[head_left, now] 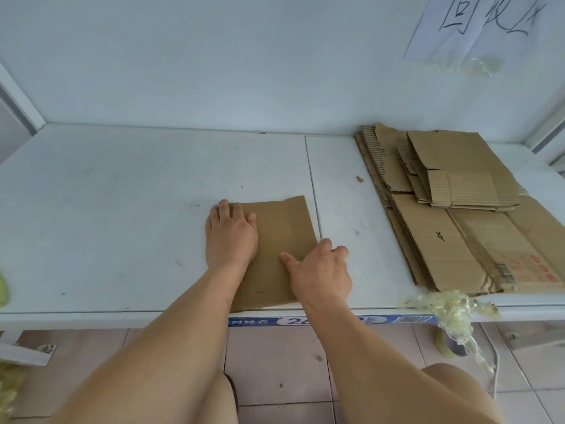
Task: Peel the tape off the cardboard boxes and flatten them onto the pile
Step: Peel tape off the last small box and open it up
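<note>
A flattened brown cardboard box (282, 234) lies on the white table (122, 209), near its front edge at the centre. My left hand (230, 237) lies flat, palm down, on the box's left side. At the box's right edge my right hand (321, 270) has its thumb on top and its fingers curled around the edge. A pile of flattened boxes (458, 224) lies on the right side of the table, with smaller folded pieces on top.
A wad of peeled clear tape (452, 313) hangs off the table's front edge at the right. A paper sign (477, 22) is taped to the wall behind. A small cardboard scrap (359, 179) lies between the box and the pile. Tiled floor lies below.
</note>
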`<state>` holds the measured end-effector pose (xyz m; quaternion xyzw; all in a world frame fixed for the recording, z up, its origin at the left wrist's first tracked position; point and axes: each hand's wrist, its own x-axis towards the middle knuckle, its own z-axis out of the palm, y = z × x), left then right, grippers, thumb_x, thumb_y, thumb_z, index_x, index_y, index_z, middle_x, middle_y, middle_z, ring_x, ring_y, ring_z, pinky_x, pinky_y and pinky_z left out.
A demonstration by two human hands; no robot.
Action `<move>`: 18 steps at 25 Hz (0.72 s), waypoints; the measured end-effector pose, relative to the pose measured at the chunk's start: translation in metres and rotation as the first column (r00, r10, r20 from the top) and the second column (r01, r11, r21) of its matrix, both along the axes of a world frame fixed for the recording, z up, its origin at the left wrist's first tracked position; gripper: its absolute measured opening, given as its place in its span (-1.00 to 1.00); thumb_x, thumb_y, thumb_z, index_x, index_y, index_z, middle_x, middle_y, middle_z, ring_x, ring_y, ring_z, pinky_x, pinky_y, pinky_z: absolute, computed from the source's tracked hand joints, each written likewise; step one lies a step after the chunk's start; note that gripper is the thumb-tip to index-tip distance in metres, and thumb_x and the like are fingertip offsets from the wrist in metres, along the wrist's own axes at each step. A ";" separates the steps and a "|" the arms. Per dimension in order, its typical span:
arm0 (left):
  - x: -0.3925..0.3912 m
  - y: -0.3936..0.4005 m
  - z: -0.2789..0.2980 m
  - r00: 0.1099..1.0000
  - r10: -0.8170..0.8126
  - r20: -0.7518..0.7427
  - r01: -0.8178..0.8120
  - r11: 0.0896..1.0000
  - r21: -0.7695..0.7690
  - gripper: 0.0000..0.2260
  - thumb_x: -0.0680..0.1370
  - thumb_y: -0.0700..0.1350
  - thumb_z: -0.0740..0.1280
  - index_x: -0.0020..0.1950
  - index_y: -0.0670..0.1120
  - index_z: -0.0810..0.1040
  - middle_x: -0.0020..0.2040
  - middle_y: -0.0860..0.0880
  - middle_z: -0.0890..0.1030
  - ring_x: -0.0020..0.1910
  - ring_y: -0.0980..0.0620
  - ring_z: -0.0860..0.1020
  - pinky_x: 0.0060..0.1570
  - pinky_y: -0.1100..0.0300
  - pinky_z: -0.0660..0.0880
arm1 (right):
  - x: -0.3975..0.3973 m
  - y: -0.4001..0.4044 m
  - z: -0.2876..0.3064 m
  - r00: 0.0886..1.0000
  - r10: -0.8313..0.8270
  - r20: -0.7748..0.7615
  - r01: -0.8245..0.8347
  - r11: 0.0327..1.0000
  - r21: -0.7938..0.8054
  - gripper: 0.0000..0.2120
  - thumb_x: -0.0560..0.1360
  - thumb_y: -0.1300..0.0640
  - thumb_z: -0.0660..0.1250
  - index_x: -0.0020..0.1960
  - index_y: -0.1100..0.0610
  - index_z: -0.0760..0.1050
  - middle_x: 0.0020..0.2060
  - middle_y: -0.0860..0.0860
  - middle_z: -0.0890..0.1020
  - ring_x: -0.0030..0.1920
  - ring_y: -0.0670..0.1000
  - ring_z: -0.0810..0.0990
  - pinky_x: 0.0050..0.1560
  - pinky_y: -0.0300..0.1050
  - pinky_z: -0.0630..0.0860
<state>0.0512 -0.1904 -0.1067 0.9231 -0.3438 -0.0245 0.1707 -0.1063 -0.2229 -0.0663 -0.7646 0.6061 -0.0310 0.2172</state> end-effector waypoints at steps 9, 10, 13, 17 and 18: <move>-0.006 -0.009 0.007 0.992 0.062 -0.111 -0.070 0.996 -0.063 -0.59 0.66 0.02 0.08 0.41 -0.17 0.38 0.52 -0.16 0.22 0.50 -0.15 0.16 0.48 -0.05 0.12 | -0.017 -0.038 0.011 0.982 0.044 0.186 -0.085 0.972 0.218 -0.62 0.61 -0.18 0.17 0.19 0.10 0.44 0.03 0.03 0.61 -0.05 0.06 0.53 -0.10 -0.07 0.46; -0.012 -0.015 0.013 0.991 0.063 -0.121 -0.071 0.995 -0.065 -0.59 0.65 0.03 0.08 0.40 -0.17 0.39 0.51 -0.15 0.25 0.48 -0.15 0.20 0.46 -0.05 0.16 | -0.023 -0.048 0.013 0.976 0.062 0.207 -0.103 0.975 0.197 -0.62 0.61 -0.19 0.16 0.18 0.10 0.43 0.00 0.02 0.60 -0.09 0.05 0.52 -0.11 -0.06 0.47; -0.036 -0.053 0.038 0.999 -0.034 -0.020 0.033 0.998 -0.057 -0.63 0.64 0.04 0.10 0.31 -0.14 0.48 0.44 -0.10 0.36 0.38 -0.12 0.35 0.36 -0.01 0.30 | -0.046 -0.088 0.029 0.954 0.005 0.301 -0.051 0.988 0.144 -0.60 0.58 -0.23 0.20 0.15 0.09 0.40 -0.07 0.01 0.59 -0.12 0.05 0.54 -0.14 -0.04 0.53; -0.079 -0.138 0.084 0.954 -0.257 0.154 0.267 0.963 -0.043 -0.72 0.63 -0.04 0.10 0.10 -0.11 0.57 0.23 -0.06 0.52 0.12 -0.11 0.50 0.05 0.05 0.39 | -0.090 -0.167 0.061 0.930 -0.097 0.355 0.110 0.994 -0.019 -0.45 0.57 -0.26 0.20 0.36 0.14 0.36 0.07 0.10 0.62 0.08 0.16 0.59 -0.11 -0.07 0.43; -0.091 -0.161 0.096 0.937 -0.300 0.177 0.311 0.950 -0.040 -0.72 0.63 -0.05 0.09 0.10 -0.10 0.57 0.18 -0.05 0.53 0.08 -0.10 0.50 0.00 0.06 0.38 | -0.103 -0.191 0.067 0.925 -0.119 0.360 0.150 0.987 -0.059 -0.44 0.57 -0.27 0.19 0.35 0.14 0.37 0.07 0.11 0.63 0.08 0.18 0.59 -0.11 -0.07 0.42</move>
